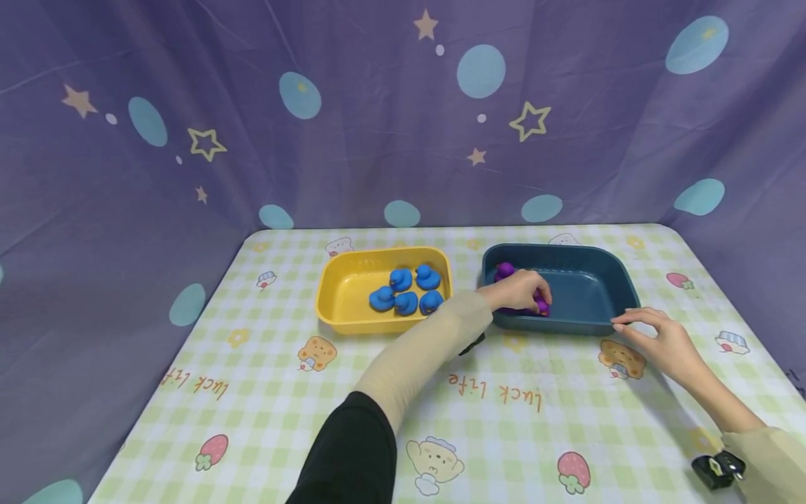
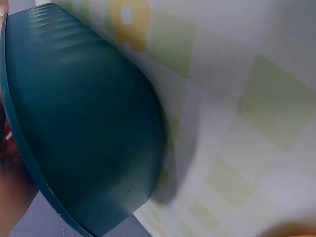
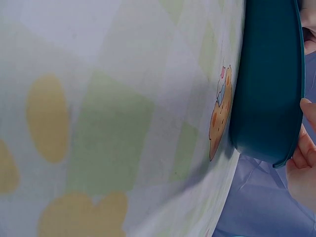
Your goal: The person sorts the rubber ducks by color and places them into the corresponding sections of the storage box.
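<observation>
A dark teal tray (image 1: 585, 325) stands at the right of the table, with purple rubber ducks (image 1: 504, 270) in its left part. My left hand (image 1: 521, 289) reaches into it, fingers curled down around a purple duck (image 1: 543, 306) that they partly cover. At the tray's near right corner, my right hand (image 1: 664, 343) pinches the rim between thumb and fingers. The right wrist view also shows these fingers (image 3: 307, 148) on the rim. In the left wrist view the tray's outer wall (image 2: 89, 118) hides most of the left hand.
A yellow tray (image 1: 343, 325) sits to the left of the teal one, holding several blue rubber ducks (image 1: 406, 302). My left forearm (image 1: 422, 350) crosses in front of its near right corner. A checked cloth (image 1: 264, 420) covers the table, and a purple curtain (image 1: 390, 161) hangs behind it.
</observation>
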